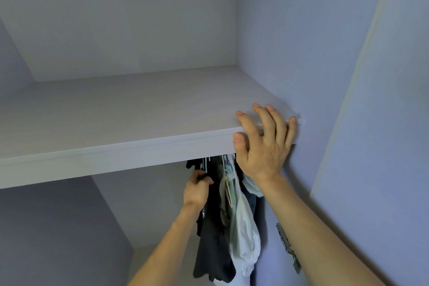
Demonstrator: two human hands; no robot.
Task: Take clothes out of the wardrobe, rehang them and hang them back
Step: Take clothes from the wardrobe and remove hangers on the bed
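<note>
The left hand point(197, 190) had its grip curled round the dark garment point(213, 251) hanging under the shelf point(116, 151); the right hand point(262, 144) lay spread on its edge. A hard tug could've dragged the white garment point(246, 227) off too

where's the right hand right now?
Head view, right of centre: the right hand rests on the front edge of the shelf at its right end, above the hanging clothes that the left hand grips.

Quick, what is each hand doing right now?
Left hand: closed, gripping the dark garment.
Right hand: open, resting on the shelf edge.
</note>
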